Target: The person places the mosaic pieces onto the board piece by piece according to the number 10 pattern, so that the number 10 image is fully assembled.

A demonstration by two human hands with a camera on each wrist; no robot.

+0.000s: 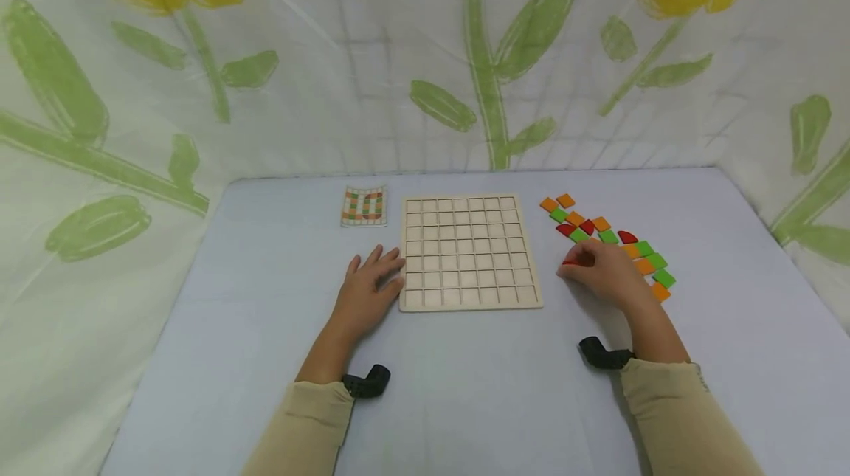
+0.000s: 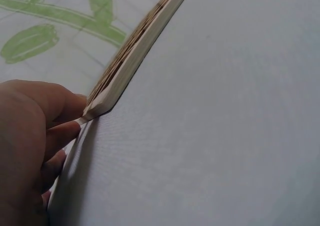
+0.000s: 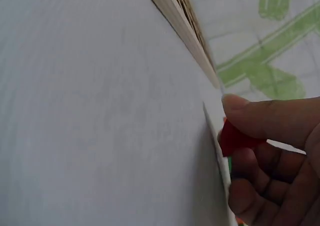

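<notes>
- Left sleeve (image 1: pixel 302 421): beige cloth, creased near the cuff.
- Right sleeve (image 1: pixel 684 417): the same beige, with a greyish detail at the cuff's outer edge, too small to make out.
- Left wrist camera (image 1: pixel 375 380): black, bent like an elbow, rounded end.
- Right wrist camera (image 1: pixel 600 353): likewise black and bent.
- Left hand (image 1: pixel 367 295), right hand (image 1: pixel 606 269): both bare.

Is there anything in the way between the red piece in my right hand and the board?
Nothing visible: only bare table separates the red piece in your right hand from the board. The other pieces lie farther back or right.
</notes>
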